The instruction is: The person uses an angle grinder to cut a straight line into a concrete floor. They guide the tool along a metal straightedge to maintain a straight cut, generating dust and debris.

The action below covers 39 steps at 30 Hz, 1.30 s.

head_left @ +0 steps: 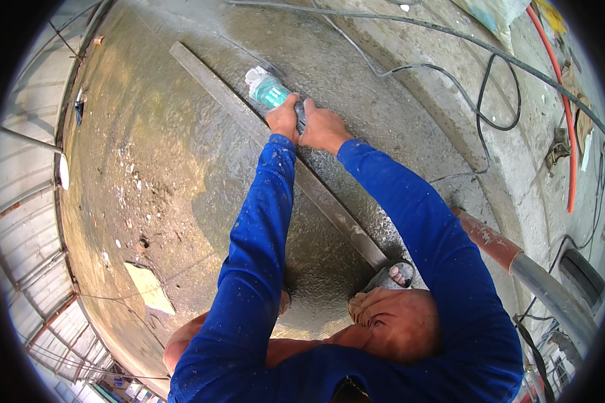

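Observation:
An angle grinder (269, 91) with a green body and a pale, dusty head lies low over the wet concrete floor, just right of a long straight metal bar (326, 205). Its dark rear end is wrapped by my left hand (284, 119) and, close beside it, my right hand (324, 129); both are closed on the tool. The grinder's disc cannot be made out. Slanting from the upper left, the bar runs under my arms down to my sandalled foot (398, 275), which is at its near end.
Black cable (444, 70) loops over a raised concrete ledge (417, 107) on the right. An orange hose (569, 134) lies beyond it. A pipe (551, 289) stands beside my right arm. Grit and a pale flat board (149, 287) lie on the left, before a corrugated metal wall (30, 235).

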### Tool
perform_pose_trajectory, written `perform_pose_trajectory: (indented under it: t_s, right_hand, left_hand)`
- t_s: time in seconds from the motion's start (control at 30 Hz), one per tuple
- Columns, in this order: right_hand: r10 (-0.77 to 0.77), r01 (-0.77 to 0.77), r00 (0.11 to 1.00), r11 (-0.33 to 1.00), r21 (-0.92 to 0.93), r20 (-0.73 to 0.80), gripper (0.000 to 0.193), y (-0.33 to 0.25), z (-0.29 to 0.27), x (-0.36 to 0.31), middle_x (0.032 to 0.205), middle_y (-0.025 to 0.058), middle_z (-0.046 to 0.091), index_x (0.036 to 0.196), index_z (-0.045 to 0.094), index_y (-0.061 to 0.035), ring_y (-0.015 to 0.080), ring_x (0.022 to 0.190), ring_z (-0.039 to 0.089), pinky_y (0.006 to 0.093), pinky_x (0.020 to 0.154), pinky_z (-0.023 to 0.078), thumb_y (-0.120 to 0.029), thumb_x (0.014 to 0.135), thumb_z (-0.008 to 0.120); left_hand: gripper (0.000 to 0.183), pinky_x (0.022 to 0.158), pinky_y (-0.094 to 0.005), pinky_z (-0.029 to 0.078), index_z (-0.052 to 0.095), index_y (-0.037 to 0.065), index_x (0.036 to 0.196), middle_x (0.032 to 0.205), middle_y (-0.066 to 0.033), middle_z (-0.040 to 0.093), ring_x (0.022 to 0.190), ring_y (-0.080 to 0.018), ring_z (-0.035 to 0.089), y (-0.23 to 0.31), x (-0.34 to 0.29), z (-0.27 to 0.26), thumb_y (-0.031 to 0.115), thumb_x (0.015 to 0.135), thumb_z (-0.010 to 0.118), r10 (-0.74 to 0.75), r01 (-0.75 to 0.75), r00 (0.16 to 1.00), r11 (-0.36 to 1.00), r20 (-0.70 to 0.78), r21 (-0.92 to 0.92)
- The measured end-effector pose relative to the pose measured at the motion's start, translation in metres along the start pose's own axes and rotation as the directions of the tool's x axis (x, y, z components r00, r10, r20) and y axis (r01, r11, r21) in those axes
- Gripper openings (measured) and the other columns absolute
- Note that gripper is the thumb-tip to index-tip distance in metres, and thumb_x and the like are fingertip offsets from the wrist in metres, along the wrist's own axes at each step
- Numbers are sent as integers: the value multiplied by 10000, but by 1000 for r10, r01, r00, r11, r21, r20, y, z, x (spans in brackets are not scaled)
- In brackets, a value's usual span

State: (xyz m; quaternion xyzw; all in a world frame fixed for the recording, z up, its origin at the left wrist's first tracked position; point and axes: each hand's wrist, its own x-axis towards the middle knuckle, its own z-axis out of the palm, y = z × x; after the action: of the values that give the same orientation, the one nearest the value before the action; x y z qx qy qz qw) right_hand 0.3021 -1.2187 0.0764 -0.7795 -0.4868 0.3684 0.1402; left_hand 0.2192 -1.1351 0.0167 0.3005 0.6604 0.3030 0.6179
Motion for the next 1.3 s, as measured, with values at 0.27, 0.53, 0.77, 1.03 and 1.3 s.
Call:
perform_pose_trajectory:
  t_s: [0.27,0.53,0.77,1.03,1.3]
  right_hand:
    - [53,-52,994,999,-16,94,743,-9,-11,-3,1050,221,684,1222,433,-29,397,1003,666,471,868,540,-271,650,841]
    - [48,-48,992,999,4,117,751,-6,-14,-3,1031,236,680,1223,431,-26,413,1001,659,478,851,535,-262,639,839]
    - [57,-55,991,998,-15,120,748,-5,-14,0,1053,220,681,1234,432,-20,391,1023,661,461,874,541,-248,647,836]
    - [36,-36,991,999,1,127,781,-2,-8,7,1039,231,678,1234,420,-9,406,1014,653,476,853,535,-275,633,842]
    - [55,-57,986,998,7,155,818,-4,-17,9,1064,238,672,1259,410,-11,409,1036,649,483,874,530,-272,625,855]
  left_hand:
    - [388,633,-393,519,624,-74,937,846,-98,644,674,-214,608,-5,9,-3,188,713,802,-31,31,999,999,-25,19]
    - [390,630,-403,528,628,-75,955,841,-110,653,670,-229,619,-4,10,2,181,718,802,-71,75,995,996,-76,44]
    - [393,641,-411,531,628,-78,962,846,-114,657,678,-235,623,2,4,6,177,716,796,-102,105,991,994,-82,39]
    - [394,627,-410,529,629,-71,957,835,-110,657,639,-236,611,-2,16,2,180,704,797,-123,124,990,992,-71,18]
    - [422,639,-427,523,642,-67,962,868,-116,659,685,-242,612,5,9,7,209,689,807,-128,132,988,990,-82,43]
